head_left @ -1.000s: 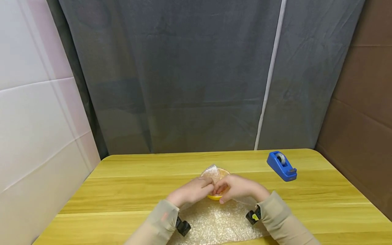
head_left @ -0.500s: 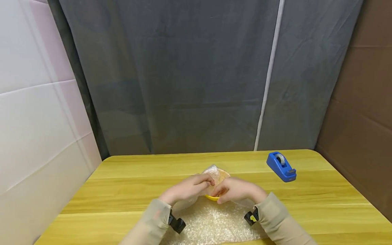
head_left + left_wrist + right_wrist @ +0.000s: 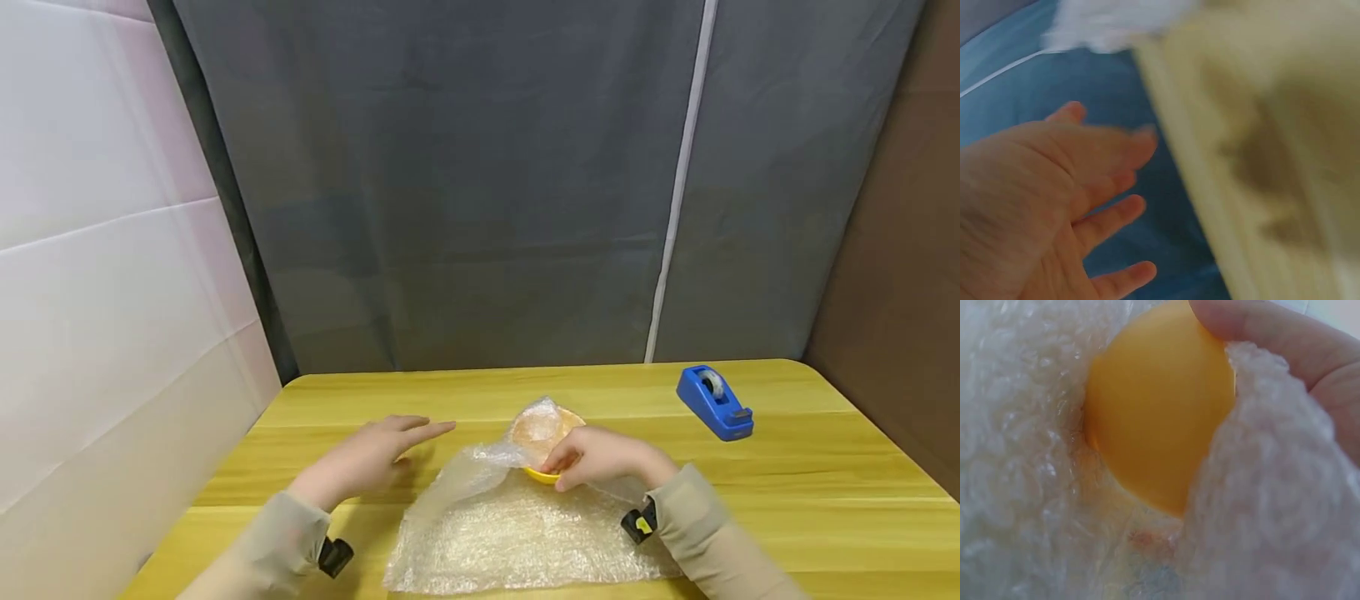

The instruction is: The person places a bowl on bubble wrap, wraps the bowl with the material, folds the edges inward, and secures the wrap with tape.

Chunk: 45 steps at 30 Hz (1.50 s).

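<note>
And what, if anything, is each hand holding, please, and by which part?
The right hand holds a yellow bowl by its near rim; the left hand holds nothing.

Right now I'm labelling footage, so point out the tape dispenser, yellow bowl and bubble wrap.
Tape dispenser (image 3: 708, 408), head view: blue body.
Yellow bowl (image 3: 1157, 406), right wrist view: curved outside.
Bubble wrap (image 3: 525, 537), head view: flat near part.

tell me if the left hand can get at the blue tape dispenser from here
Probably not directly: the left hand looks free, but the blue tape dispenser sits near the table's far right corner, with the yellow bowl, bubble wrap and right hand between.
</note>
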Motion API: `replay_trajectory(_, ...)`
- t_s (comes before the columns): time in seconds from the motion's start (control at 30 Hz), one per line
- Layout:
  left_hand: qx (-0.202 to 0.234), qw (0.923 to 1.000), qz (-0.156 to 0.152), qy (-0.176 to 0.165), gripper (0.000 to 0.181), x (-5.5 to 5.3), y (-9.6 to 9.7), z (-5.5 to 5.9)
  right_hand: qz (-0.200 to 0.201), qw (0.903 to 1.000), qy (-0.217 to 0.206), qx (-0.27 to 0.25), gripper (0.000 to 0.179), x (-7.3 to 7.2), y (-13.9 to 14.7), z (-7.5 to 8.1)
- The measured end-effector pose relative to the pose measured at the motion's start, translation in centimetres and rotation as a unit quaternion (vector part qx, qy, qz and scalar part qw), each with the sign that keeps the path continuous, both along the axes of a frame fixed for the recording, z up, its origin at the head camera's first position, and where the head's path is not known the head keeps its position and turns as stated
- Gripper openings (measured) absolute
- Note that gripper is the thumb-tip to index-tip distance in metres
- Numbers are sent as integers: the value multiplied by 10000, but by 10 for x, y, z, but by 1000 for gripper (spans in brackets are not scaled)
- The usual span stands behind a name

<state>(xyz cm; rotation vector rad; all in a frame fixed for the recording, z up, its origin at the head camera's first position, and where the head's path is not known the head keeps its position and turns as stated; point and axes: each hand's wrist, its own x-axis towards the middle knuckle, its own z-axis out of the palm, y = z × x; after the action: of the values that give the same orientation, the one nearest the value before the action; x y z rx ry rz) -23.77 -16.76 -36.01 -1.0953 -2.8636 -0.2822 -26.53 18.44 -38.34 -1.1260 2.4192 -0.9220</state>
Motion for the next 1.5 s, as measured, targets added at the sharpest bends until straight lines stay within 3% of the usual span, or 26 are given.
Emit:
replay_trajectory(0.17, -539, 9985, 23, 111, 99, 5, -8, -19, -103, 9999, -74, 10, 25, -1, 9, -1)
replay_trajectory(0.37, -657, 9978, -95, 30, 103, 6, -2, -31, -139, 9996, -230, -105, 24, 2, 9, -4)
replay_trajectory(0.73, -437, 9986, -281, 38, 97, 4, 16, -37, -72, 9997, -177, -118, 25, 3, 3, -4)
replay_trajectory(1.13, 82, 9983, -574, 60, 90, 6, 27, -35, -53, 9999, -96, -53, 25, 3, 1, 1)
replay_trajectory(1.23, 40, 9974, -674, 239, 78, 6, 32, -35, -81, 9999, -95, -52, 25, 2, 1, 0)
replay_trajectory(1.43, 288, 9936, -980, 480, 19, 8, 42, -29, -133, 9998, -112, -56, 24, 1, 1, -1)
replay_trajectory(1.5, 338, 9924, -1065, 509, 12, 9, 44, -25, -134, 9999, -97, -44, 24, 0, 1, -1)
